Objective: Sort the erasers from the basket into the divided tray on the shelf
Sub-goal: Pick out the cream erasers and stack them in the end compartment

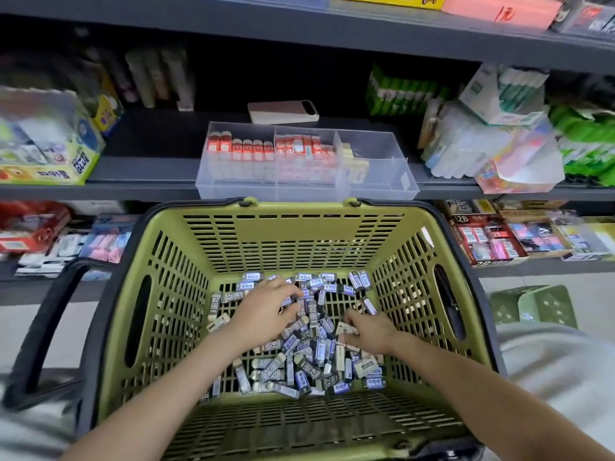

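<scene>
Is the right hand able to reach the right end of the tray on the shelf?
Probably yes. The tray stands open-topped at the front edge of the shelf, just beyond the basket, and nothing lies between it and the right hand, now low among the erasers.

Bare forearms (159,387); light grey clothing (552,367) at lower left and right.

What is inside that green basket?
A loose pile of small wrapped erasers, mostly blue-grey, some cream, lies on the basket floor. The left hand and right hand reach into it; the erasers under them, and whatever the fingers grip, are covered.
</scene>
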